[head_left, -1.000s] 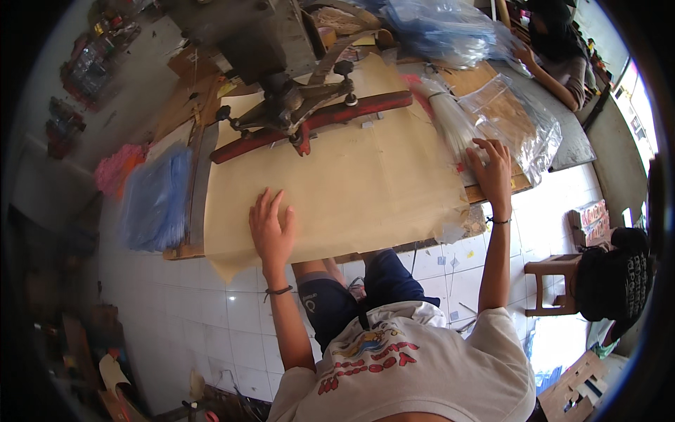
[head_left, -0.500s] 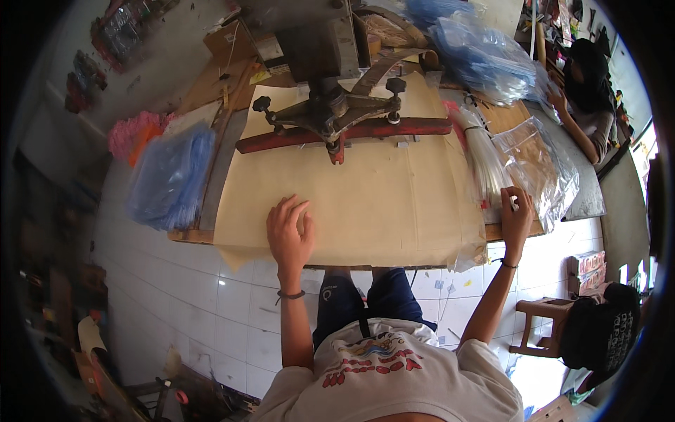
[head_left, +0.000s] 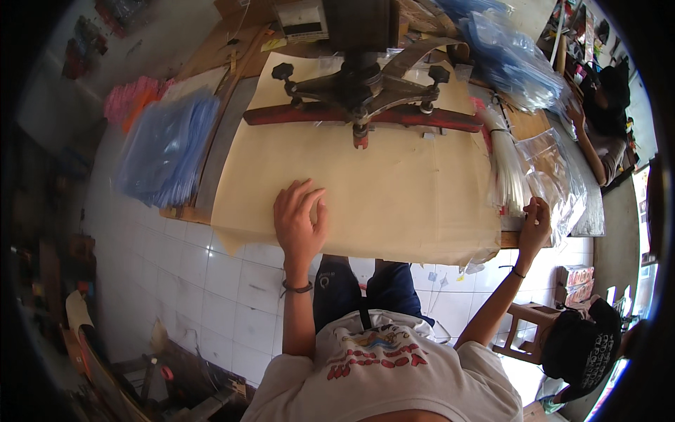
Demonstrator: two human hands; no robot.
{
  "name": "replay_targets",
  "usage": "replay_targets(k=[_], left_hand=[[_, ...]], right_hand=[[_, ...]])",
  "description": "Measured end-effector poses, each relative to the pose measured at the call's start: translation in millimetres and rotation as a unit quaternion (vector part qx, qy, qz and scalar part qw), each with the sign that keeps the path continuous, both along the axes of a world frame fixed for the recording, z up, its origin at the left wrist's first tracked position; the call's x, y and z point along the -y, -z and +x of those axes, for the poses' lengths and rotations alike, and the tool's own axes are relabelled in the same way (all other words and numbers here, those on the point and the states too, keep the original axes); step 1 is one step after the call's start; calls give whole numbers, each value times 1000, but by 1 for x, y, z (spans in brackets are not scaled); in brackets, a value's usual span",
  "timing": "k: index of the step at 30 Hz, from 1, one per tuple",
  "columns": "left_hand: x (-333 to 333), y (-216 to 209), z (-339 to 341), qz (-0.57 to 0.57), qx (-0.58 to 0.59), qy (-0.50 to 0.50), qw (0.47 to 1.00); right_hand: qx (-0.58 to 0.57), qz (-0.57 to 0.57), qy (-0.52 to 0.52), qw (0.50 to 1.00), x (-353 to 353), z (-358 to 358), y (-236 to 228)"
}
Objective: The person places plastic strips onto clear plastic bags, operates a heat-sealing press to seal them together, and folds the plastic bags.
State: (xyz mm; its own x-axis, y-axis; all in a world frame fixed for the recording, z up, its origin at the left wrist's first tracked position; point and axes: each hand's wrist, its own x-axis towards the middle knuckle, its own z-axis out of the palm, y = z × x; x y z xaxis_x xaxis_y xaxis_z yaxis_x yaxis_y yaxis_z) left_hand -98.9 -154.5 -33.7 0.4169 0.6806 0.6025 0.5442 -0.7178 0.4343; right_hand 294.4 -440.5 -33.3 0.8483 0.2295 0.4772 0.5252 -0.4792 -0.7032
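Observation:
A large sheet of tan paper covers the middle of the worktable. My left hand lies over its near left part, palm down with the fingers stretched. To the right, my right hand is beside the near ends of a bundle of long translucent white strips. Its fingers are bent together in a pinch, and what they hold, if anything, is too small to make out. Above the paper stands a dark metal press head with a red crossbar and two black knobs.
Blue clear plastic sheets are stacked at the left, by pink material. More blue plastic is heaped at the far right. A clear plastic bag lies beyond the strips. A person sits at right; a stool stands behind.
The view has shifted, so the table and press sit differently in the picture. My right hand's fingers have drawn together, closer to the strip ends. My left hand stays over the paper.

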Motion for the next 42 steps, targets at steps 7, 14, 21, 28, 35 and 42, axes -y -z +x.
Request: replay_targets(k=[7,14,21,28,35,42], left_hand=[[-6,-3,3,22,10,12,1000],[-11,-2,0,25,9,19,999],[-2,-4,-2,22,18,12,1000],[0,-10,2,9,20,9,1000],[-6,-3,2,22,25,18,999],[-12,-33,11,1,-77,18,997]], right_hand=[[11,-9,-5,1000,-4,2,-1],[21,-14,-9,1000,-6,5,-3],[-3,-27,33,999,-3,-1,-2],[23,-52,58,997,0,2,0],[4,-37,49,998,-7,0,-4],[175,-78,37,981,-40,-30,-32]])
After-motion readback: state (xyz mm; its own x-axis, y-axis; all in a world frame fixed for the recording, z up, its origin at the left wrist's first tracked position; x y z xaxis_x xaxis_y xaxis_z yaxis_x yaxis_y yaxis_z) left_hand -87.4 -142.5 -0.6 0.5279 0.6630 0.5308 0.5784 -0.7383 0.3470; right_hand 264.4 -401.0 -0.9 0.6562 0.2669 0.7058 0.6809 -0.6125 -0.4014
